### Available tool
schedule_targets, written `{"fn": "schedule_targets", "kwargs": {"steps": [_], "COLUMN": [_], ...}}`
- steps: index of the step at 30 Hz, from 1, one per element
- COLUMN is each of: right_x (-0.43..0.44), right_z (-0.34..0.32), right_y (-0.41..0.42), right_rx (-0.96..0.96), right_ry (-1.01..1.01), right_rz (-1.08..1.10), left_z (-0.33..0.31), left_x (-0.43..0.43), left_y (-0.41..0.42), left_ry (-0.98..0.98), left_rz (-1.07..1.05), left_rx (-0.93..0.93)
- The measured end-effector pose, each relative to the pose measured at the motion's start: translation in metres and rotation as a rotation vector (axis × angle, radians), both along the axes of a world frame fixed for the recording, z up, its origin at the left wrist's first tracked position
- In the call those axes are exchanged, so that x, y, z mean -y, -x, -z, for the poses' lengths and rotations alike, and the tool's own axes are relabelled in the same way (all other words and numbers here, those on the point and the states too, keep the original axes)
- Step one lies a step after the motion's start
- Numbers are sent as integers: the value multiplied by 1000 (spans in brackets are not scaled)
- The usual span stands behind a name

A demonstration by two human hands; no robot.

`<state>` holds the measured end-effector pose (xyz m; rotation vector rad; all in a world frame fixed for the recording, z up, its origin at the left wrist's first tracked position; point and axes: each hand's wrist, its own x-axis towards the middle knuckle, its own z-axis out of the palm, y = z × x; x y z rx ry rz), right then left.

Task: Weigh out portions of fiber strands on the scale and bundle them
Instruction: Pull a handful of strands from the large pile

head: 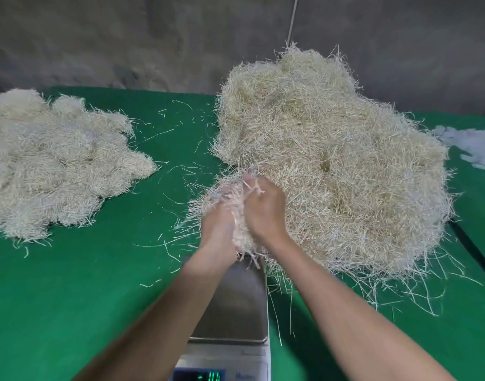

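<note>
A portion of pale fiber strands (pixel 227 199) is held above the far end of the scale, gripped between both hands. My left hand (pixel 218 229) clasps it from the left and my right hand (pixel 264 209) curls round it from the right. The steel pan of the scale (pixel 236 303) lies bare under my forearms; its green display (pixel 208 376) glows at the bottom edge. A big loose heap of strands (pixel 332 166) rises to the right, touching the portion.
Several bundled portions form a pile (pixel 57 166) at the left on the green cloth (pixel 71 298). Stray strands litter the middle. White material (pixel 475 149) lies at the far right. A grey wall stands behind the table.
</note>
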<state>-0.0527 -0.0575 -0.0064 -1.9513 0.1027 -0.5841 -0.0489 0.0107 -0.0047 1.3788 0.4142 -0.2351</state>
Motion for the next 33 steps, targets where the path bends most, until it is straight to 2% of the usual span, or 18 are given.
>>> {"fn": "schedule_targets", "kwargs": {"steps": [2,3,6,7,8,9,13,14,16,18,20,22,23,27,28,31,33], "right_x": [12,15,20,21,21,19,14,14,14,15,22,31,34,33,33,14,-5], "right_z": [-2,-1,0,-2,-4,-5,-9,-10,-9,-9,-11,-12,-11,-10,-7,4,8], "right_y": [-4,-3,4,7,7,7,-2,-3,-2,0,-1,-4,-6,-3,-1,10,16], "right_rx": [-84,-142,-420,-470,-503,-503,-380,-338,-275,-255,-241,-221,-176,63,134,293,287], "right_ry": [-36,-115,-710,-851,-908,-883,-796,-732,-638,-604,-553,-451,-381,-18,60,209,277], "right_rz": [-7,-85,-446,-485,-463,-380,-81,-35,-63,-164,-144,-41,-15,-58,-74,-71,-55], "left_z": [-2,-1,-1,0,3,3,13,12,13,9,2,-2,-2,-16,-22,-28,-25], "left_x": [2,0,-12,-13,-13,-11,-1,1,5,3,-4,-9,-10,-14,-16,-12,-3], "left_y": [3,1,-11,-14,-17,-17,6,16,27,19,5,-1,-4,-30,-35,-42,-35], "left_ry": [-115,-205,-333,-389,-420,-431,-26,-18,89,140,11,-114,-115,373,442,475,404], "left_rz": [71,81,118,147,159,159,109,171,254,141,39,51,52,-1,-10,-119,-208], "left_rx": [12,61,280,358,391,416,327,345,298,176,228,309,305,-75,-121,-131,-16]}}
